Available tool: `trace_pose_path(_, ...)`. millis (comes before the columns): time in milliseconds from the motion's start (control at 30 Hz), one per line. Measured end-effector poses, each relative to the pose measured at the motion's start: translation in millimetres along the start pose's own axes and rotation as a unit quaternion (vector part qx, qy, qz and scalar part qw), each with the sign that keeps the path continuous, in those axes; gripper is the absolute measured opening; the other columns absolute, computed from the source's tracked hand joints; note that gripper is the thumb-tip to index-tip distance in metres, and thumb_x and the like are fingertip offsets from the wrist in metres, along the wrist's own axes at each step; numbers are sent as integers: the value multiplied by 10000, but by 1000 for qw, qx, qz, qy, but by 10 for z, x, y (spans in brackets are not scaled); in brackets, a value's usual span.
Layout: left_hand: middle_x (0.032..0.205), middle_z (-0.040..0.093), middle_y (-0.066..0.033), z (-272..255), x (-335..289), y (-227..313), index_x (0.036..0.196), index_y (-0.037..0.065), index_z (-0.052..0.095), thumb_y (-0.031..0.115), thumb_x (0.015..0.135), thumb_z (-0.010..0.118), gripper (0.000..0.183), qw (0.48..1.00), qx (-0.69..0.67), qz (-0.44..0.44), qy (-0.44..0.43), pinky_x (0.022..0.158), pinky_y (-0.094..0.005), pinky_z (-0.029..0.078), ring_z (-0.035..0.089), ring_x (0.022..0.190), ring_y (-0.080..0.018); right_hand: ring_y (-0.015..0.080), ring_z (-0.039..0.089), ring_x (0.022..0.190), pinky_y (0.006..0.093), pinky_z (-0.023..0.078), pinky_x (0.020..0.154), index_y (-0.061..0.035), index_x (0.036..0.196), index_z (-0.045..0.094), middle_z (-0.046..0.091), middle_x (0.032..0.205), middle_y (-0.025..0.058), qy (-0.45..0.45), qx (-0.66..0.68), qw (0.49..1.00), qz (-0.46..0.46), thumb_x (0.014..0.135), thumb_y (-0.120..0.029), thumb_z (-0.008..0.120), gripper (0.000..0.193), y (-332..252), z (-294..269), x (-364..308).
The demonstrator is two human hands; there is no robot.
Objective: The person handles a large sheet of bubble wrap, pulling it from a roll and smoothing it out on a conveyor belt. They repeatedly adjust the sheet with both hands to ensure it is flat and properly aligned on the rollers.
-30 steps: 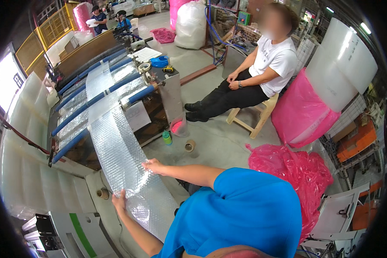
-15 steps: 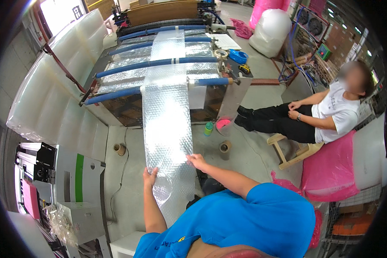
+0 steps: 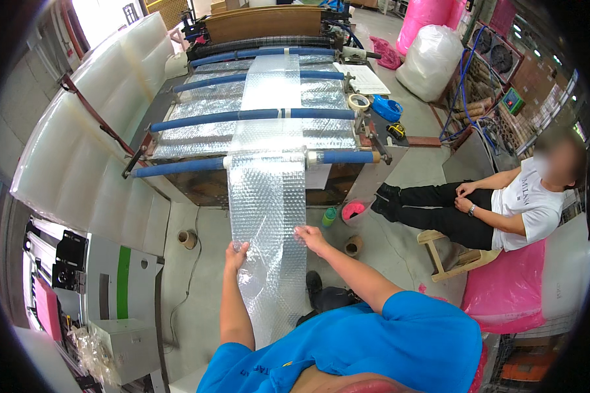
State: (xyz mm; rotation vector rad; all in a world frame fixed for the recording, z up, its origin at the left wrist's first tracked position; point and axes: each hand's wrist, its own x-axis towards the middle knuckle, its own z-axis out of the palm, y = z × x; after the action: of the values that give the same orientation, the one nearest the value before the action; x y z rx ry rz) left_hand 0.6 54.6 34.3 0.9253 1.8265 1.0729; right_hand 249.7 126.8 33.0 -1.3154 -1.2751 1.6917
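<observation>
A long clear strip of bubble wrap (image 3: pixel 267 196) comes down over the blue rollers of a machine and hangs toward me. My left hand (image 3: pixel 236 257) is closed on the strip's left edge, thumb on top. Slightly higher, my right hand (image 3: pixel 313 240) pinches its right edge. Between and below the hands lies a smoother, shiny rounded patch in the wrap. The strip's lower end passes beside my blue shirt, partly hidden.
The machine's nearest blue roller (image 3: pixel 183 166) spans ahead of me. On its right side lie a tape roll (image 3: pixel 358 102), a blue ring-shaped holder (image 3: pixel 387 108) and a tape measure (image 3: pixel 396 131). A seated person (image 3: pixel 537 203) is at right. Cardboard tubes (image 3: pixel 353 245) stand on the floor.
Both hands are closer to the nearest roller, still on the wrap's edges. The whole view has shifted, and my dark shoe shows more beside the strip. The seated person stays in place.
</observation>
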Motion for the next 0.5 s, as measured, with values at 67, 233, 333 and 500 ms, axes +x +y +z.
trace_pose_path(67, 768, 557, -56, 13, 197, 130, 920, 12, 504, 256, 668, 629, 372, 1000, -17, 3, -10, 598, -273, 419, 510, 660, -137, 71, 476, 582, 205, 389, 531, -15, 798, 557, 554, 691, 19, 12, 3, 999, -35, 794, -268, 478, 265, -136, -11, 148)
trace_pose_path(233, 813, 565, -71, 56, 617, 567, 925, 5, 501, 245, 671, 626, 370, 999, 5, 33, -9, 628, -276, 416, 517, 691, -138, 73, 468, 573, 206, 389, 527, -11, 793, 542, 546, 687, 23, 38, 37, 996, -69, 796, -268, 475, 265, -526, -60, 517)
trace_pose_path(333, 799, 564, -65, 86, 898, 589, 917, -3, 502, 229, 677, 621, 355, 994, -67, 86, 7, 621, -274, 415, 513, 666, -132, 75, 471, 574, 204, 388, 509, -13, 804, 528, 542, 692, 27, 48, 65, 995, -60, 795, -272, 477, 264, -721, -35, 655)
trace_pose_path(500, 804, 561, -74, -55, 585, 621, 944, 11, 523, 397, 591, 668, 543, 993, -23, -100, -50, 597, -269, 412, 515, 681, -150, 74, 472, 586, 198, 385, 480, -27, 831, 498, 523, 699, 22, 61, 155, 985, -40, 792, -256, 485, 233, -757, 131, 411)
